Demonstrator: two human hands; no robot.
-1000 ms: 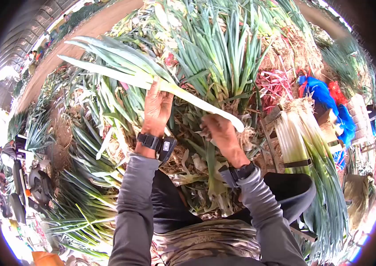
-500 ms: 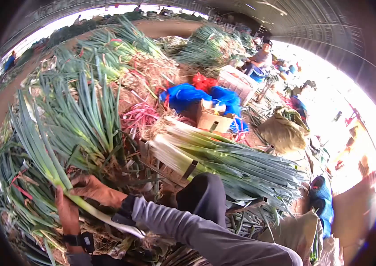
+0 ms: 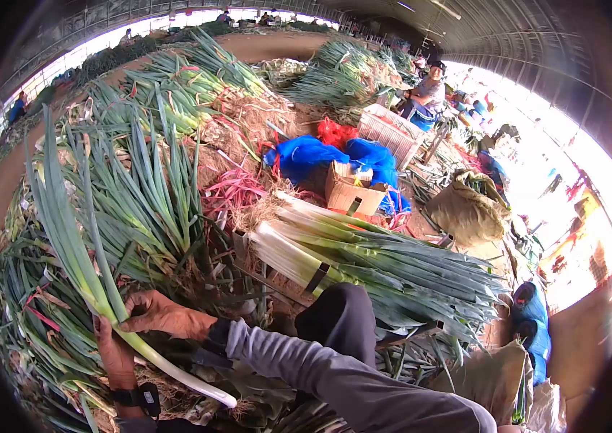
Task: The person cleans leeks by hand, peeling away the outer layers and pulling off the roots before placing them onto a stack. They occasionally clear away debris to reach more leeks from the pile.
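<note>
A single leek (image 3: 169, 366) slants across the lower left of the head view, its green leaves up and its white root end down to the right. My left hand (image 3: 114, 353), with a dark band on the wrist, is closed around the leek where the leaves fan out. My right hand (image 3: 169, 315), coming out of a grey sleeve, pinches at the same spot, against the base of an outer leaf (image 3: 97, 242). That leaf stands slightly apart from the others. Whether the right fingers hold only that leaf is hard to see.
A large bundle of leeks (image 3: 378, 260) lies on a metal rack by my knee (image 3: 338, 317). Leek piles (image 3: 133, 187) spread at left. Beyond are pink ties (image 3: 234, 189), a cardboard box (image 3: 349, 191), blue netting (image 3: 306, 155), a crate (image 3: 390, 133), a sack (image 3: 468, 209) and a seated person (image 3: 427, 94).
The view has shifted slightly. One outer leaf now stands further apart from the rest at the top of the leek. Both hands remain on the leek, and its root end sits a little lower.
</note>
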